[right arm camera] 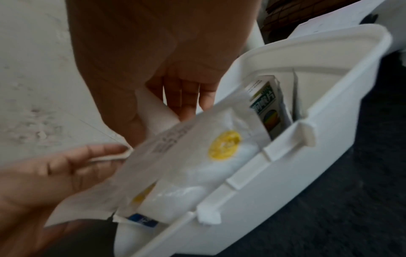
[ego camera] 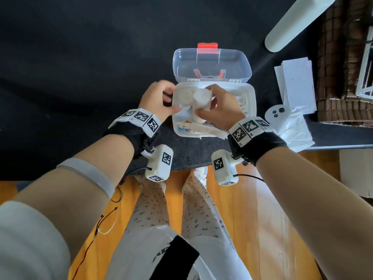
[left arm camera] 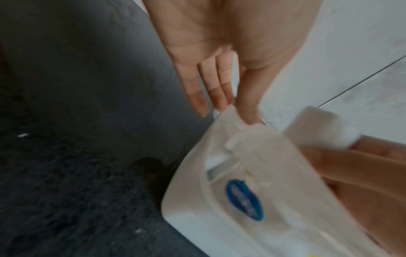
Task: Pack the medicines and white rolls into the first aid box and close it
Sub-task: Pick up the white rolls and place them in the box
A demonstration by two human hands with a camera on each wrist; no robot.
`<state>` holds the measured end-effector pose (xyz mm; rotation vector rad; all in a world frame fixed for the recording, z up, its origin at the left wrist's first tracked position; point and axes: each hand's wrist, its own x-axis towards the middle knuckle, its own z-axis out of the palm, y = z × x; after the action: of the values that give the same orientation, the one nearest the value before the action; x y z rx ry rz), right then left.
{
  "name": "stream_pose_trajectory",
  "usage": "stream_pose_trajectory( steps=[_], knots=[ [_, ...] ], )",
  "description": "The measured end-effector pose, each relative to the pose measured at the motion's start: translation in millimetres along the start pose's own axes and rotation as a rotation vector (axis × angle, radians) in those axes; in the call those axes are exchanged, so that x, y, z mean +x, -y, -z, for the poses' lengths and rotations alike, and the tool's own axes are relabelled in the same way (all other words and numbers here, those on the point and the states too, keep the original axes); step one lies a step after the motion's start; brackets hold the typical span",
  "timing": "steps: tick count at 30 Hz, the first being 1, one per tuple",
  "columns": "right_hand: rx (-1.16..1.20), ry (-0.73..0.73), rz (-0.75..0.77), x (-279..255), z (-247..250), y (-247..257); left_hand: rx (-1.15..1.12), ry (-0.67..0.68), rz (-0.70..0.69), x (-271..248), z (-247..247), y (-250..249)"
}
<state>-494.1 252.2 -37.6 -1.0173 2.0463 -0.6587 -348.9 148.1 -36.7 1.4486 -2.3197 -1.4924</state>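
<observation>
The white first aid box (ego camera: 251, 98) stands near the table's front edge, its clear lid (ego camera: 212, 63) with a red latch (ego camera: 207, 46) swung open at the back. My left hand (ego camera: 171, 100) is at the box's left rim and pinches the edge of a sealed white packet (ego camera: 182, 96) with a yellow sticker (right arm camera: 224, 144). My right hand (ego camera: 210, 102) grips a white roll (ego camera: 201, 96) over the middle of the box. A green medicine carton (right arm camera: 265, 104) stands inside at the right end. More packets, one with a blue oval label (left arm camera: 243, 200), lie along the near wall.
Stacked white papers (ego camera: 296, 83), a white controller (ego camera: 277, 114) and a crumpled tissue (ego camera: 294, 132) lie right of the box. A wicker basket (ego camera: 339, 57) and a long white object (ego camera: 298, 21) sit at the far right. Black cloth (ego camera: 80, 77) covers the table.
</observation>
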Motion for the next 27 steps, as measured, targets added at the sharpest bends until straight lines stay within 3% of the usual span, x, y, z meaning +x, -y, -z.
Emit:
stream_pose_trajectory(
  steps=[3, 10, 15, 20, 27],
  knots=[
    [-0.026, 0.007, -0.012, -1.4, -0.6, -2.9, 0.077, 0.056, 0.102, 0.1, -5.5, 8.7],
    [-0.18, 0.065, 0.024, 7.9, -20.9, 10.6, -0.155, 0.094, 0.212, -1.9, -6.4, 12.0],
    [-0.192, 0.114, 0.003, 8.0, -37.9, 13.7, -0.199, 0.1, 0.191, -3.3, -8.3, 19.7],
    [-0.04, 0.121, -0.099, 5.0, -38.3, 10.3, -0.211, 0.111, 0.187, -2.6, -7.5, 22.7],
    [-0.116, 0.095, -0.148, 18.1, -43.0, 9.2, -0.241, 0.167, 0.227, 2.1, -4.8, 25.7]
  ],
)
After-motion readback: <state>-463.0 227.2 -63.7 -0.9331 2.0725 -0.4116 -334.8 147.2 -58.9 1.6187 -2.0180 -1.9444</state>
